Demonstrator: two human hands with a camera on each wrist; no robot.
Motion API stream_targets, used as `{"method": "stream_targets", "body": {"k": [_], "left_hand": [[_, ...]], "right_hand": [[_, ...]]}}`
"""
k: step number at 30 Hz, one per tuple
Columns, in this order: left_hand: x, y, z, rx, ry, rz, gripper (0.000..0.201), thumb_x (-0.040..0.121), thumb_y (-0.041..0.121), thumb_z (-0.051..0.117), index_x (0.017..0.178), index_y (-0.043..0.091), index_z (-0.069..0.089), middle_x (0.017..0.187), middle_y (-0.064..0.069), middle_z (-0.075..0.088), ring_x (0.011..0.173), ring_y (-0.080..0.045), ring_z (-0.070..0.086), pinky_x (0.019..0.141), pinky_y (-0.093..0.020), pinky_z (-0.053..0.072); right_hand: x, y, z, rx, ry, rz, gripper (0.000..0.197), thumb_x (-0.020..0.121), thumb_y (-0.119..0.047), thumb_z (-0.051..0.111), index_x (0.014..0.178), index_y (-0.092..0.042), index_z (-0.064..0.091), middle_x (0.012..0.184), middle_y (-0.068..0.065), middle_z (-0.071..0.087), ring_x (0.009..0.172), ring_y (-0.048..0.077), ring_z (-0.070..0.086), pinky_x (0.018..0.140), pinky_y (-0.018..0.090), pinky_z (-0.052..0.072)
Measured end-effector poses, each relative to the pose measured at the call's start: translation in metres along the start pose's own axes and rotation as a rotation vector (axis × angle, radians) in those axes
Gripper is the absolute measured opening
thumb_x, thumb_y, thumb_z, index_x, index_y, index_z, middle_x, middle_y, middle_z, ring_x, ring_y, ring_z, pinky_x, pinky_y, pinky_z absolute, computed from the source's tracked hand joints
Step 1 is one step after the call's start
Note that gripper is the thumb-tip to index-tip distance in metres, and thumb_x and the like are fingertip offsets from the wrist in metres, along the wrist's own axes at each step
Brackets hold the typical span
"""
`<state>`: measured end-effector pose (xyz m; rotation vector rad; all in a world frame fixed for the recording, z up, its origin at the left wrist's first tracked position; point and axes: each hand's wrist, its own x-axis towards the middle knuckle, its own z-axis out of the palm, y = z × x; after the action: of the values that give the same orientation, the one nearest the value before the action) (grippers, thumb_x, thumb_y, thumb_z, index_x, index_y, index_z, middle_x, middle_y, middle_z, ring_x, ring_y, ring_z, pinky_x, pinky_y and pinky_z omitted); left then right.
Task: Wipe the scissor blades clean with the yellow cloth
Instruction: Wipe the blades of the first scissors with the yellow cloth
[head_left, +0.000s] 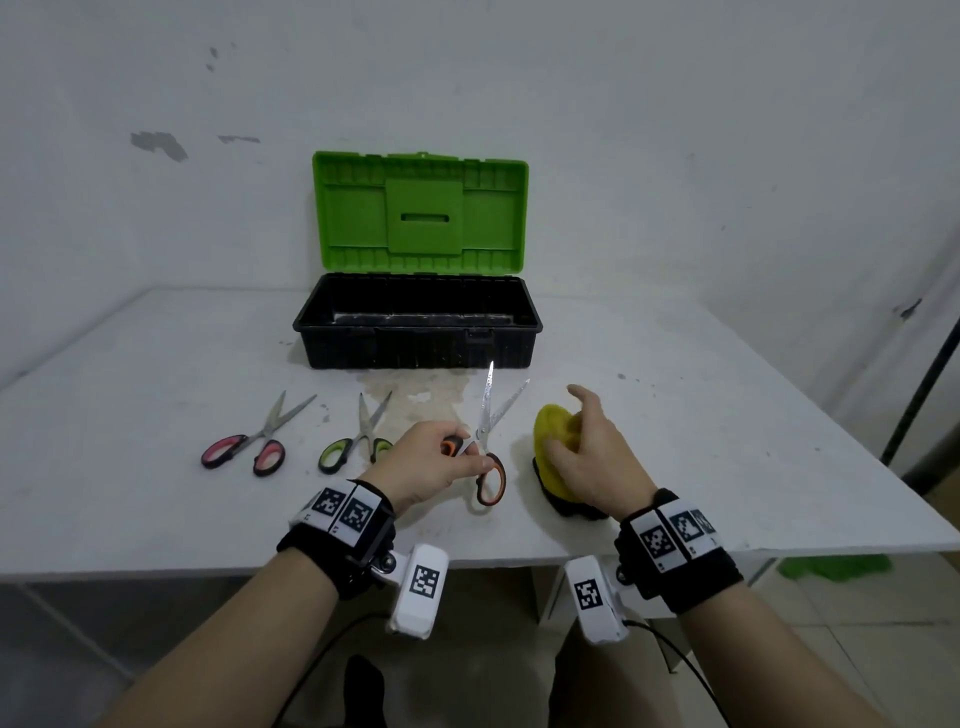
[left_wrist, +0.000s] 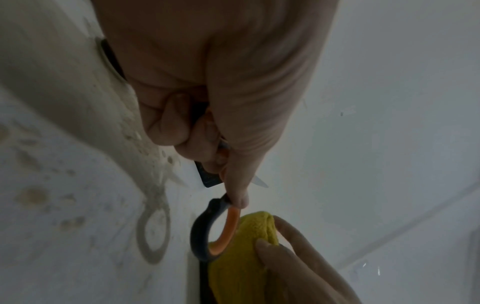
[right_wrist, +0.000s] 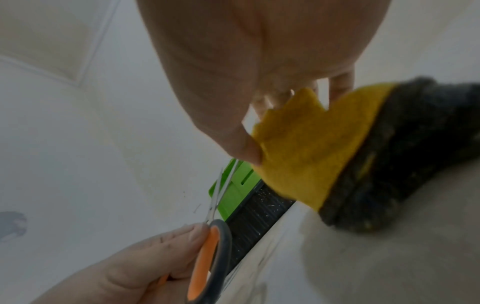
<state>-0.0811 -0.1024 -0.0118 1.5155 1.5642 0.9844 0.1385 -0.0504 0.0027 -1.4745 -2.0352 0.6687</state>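
Observation:
Orange-and-black-handled scissors (head_left: 487, 415) are lifted off the white table, blades spread in a V and pointing away toward the toolbox. My left hand (head_left: 441, 462) grips one handle loop; the left wrist view shows the other loop (left_wrist: 230, 228) hanging free below my thumb. The blades look speckled. Just right of them sits the yellow cloth (head_left: 550, 431), dark on its underside, bunched up on the table. My right hand (head_left: 597, 457) is on it: in the right wrist view the thumb and fingers pinch the cloth's upper edge (right_wrist: 311, 148). Cloth and blades are apart.
An open toolbox with a black base (head_left: 415, 332) and a raised green lid (head_left: 421, 208) stands behind. Pink-handled scissors (head_left: 249, 441) and green-handled scissors (head_left: 358, 436) lie to the left. A brownish stain (head_left: 415, 395) marks the table. The table's front edge (head_left: 467, 561) is near my wrists.

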Motion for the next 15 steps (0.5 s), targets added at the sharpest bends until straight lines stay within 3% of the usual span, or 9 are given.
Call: {"method": "stream_targets", "body": {"k": [2,4,8,10,15], "left_hand": [[0.001,0.000,0.000,0.004,0.003,-0.001,0.022,0.081,0.033,0.081,0.080,0.016,0.068,0.062,0.007,0.054,0.056,-0.004,0.048,0.062,-0.023,0.041],[0.002,-0.001,0.000,-0.001,0.006,-0.008,0.023,0.081,0.034,0.081,0.081,0.015,0.068,0.062,0.006,0.054,0.057,-0.006,0.049,0.062,-0.024,0.041],[0.002,-0.001,0.002,-0.025,0.015,-0.026,0.024,0.081,0.035,0.081,0.081,0.013,0.070,0.058,0.011,0.050,0.053,-0.004,0.046,0.055,-0.019,0.038],[0.002,0.001,0.003,-0.037,0.016,-0.025,0.022,0.084,0.036,0.078,0.081,0.016,0.071,0.055,0.014,0.052,0.049,0.002,0.046,0.053,-0.016,0.036],[-0.001,0.004,0.003,-0.067,0.020,-0.047,0.027,0.095,0.041,0.063,0.087,0.016,0.072,0.055,0.010,0.046,0.048,-0.006,0.038,0.046,-0.018,0.032]], "right_hand": [[0.001,0.001,-0.001,-0.129,-0.002,-0.049,0.043,0.088,-0.041,0.059,0.128,-0.028,0.053,0.115,0.000,0.053,0.109,0.022,0.052,0.097,0.044,0.042],[0.002,0.000,-0.002,-0.118,0.020,-0.095,0.033,0.088,-0.044,0.061,0.115,-0.026,0.063,0.113,0.001,0.054,0.106,0.019,0.051,0.095,0.037,0.043],[-0.004,-0.008,-0.005,0.031,0.049,-0.201,0.019,0.096,-0.036,0.054,0.107,-0.021,0.058,0.094,-0.003,0.063,0.085,0.013,0.056,0.070,0.022,0.040],[-0.007,-0.013,-0.004,0.039,0.056,-0.268,0.018,0.097,-0.034,0.053,0.108,-0.021,0.058,0.094,-0.006,0.063,0.084,0.010,0.056,0.070,0.018,0.038],[-0.009,-0.017,0.000,0.034,0.071,-0.238,0.016,0.096,-0.029,0.049,0.105,-0.019,0.057,0.096,-0.004,0.061,0.085,0.010,0.055,0.069,0.016,0.039]]}}
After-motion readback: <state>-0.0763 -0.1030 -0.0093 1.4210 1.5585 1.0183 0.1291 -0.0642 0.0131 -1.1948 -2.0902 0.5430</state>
